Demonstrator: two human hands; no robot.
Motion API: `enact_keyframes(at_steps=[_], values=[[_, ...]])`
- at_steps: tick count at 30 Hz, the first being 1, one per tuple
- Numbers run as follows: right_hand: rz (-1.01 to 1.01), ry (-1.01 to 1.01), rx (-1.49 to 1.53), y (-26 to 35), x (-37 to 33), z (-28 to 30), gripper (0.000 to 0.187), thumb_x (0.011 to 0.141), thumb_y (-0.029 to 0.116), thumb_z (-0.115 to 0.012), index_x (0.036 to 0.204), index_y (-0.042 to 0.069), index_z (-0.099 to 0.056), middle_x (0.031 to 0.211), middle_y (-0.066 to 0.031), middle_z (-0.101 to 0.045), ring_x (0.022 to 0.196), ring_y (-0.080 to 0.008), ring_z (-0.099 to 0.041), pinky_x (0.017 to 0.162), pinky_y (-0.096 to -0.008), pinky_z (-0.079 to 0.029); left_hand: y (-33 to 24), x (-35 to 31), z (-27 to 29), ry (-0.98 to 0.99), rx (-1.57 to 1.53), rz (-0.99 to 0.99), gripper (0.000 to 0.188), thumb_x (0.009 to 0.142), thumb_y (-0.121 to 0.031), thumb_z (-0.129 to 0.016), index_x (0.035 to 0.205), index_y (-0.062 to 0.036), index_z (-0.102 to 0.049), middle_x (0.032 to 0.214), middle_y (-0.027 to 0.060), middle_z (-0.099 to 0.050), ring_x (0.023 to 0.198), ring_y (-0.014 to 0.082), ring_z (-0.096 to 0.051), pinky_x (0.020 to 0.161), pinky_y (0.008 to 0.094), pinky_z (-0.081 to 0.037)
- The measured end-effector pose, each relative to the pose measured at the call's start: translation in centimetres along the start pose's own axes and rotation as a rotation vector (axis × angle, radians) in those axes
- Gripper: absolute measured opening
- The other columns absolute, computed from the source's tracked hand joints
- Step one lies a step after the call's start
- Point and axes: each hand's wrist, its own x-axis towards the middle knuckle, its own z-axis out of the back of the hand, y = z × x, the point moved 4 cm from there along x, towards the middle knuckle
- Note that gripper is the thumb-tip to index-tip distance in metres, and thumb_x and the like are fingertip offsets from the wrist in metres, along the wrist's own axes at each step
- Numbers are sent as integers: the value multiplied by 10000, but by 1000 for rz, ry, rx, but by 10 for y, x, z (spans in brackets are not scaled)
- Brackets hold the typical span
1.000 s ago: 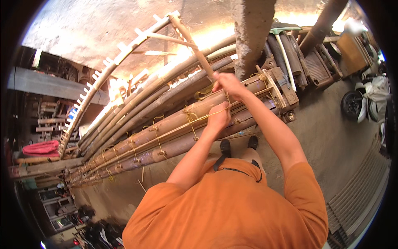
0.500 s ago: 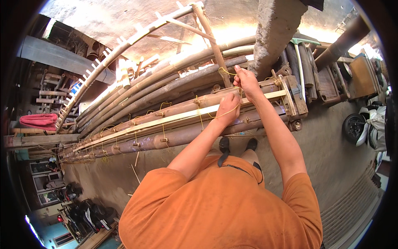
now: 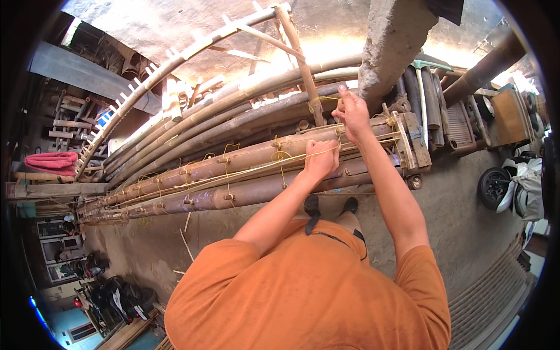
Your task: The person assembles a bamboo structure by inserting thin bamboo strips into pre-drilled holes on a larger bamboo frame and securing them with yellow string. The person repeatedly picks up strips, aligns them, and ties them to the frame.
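My left hand (image 3: 322, 158) is closed in a fist on a thin yellow cord, just above a ladder-like frame of two long bamboo poles. To its upper right, my right hand (image 3: 353, 116) pinches the yellow cord (image 3: 330, 98), thumb pointing up; a short piece sticks out past the fingers. The upper pole (image 3: 251, 151) and lower pole (image 3: 216, 200) carry small pegs with yellow ties. A slim bamboo strip (image 3: 198, 186) runs lengthwise between them, partly hidden by my left hand. A wooden end block (image 3: 415, 139) closes the frame at the right.
Behind the frame lie several stacked bamboo poles (image 3: 233, 96) and a curved pegged bamboo piece (image 3: 157, 73). A rough concrete pillar (image 3: 388, 44) stands beyond my right hand. A green-headed pick (image 3: 421, 87) leans at the right, near a motorbike wheel (image 3: 493, 188). A pink cloth (image 3: 51, 163) hangs far left.
The pale strip between the poles showed broad and bright before and now looks narrower and darker. The yellow cord now stretches along it to my left hand. My right hand has shifted slightly right.
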Motion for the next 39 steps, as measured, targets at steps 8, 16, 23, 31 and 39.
enact_keyframes(at_steps=[8, 16, 23, 31, 39], values=[[-6, 733, -590, 53, -161, -5, 395, 996, 325, -608, 722, 42, -635, 585, 24, -524, 564, -64, -429, 515, -293, -384, -3, -7, 5, -187, -63, -106, 63, 915, -173, -619, 892, -132, -660, 828, 66, -687, 788, 258, -632, 789, 463, -331], [23, 278, -852, -102, -187, 41, 464, 959, 333, -601, 645, -3, -546, 625, -221, -560, 585, -425, -493, 560, -480, -411, -10, 5, 10, -2, -194, 74, 151, 976, -174, -580, 1007, -82, -695, 753, 82, -667, 717, 217, -617, 734, 377, -395], [-9, 230, -878, -114, -193, 52, 453, 974, 351, -588, 668, 17, -571, 647, -231, -568, 652, -462, -547, 593, -492, -439, 49, 134, -22, -38, -547, 261, 287, 1012, -245, -525, 998, 5, -665, 690, 109, -635, 631, 224, -607, 621, 380, -478], [40, 160, -654, -96, -227, 81, 316, 963, 240, -600, 730, 28, -589, 633, -116, -556, 591, -177, -579, 571, -377, -442, 62, 148, -53, 281, 243, 125, 291, 962, -295, -538, 924, -37, -667, 912, 266, -693, 895, 469, -664, 794, 573, -519], [-334, -814, 1007, -36, -208, 202, 178, 945, 180, -493, 940, 70, -632, 900, -46, -639, 925, -146, -607, 884, -348, -479, -116, 74, -109, 361, -10, 104, 400, 903, -222, -642, 1272, -119, -528, 1122, 152, -683, 1141, 356, -598, 920, 555, -358]])
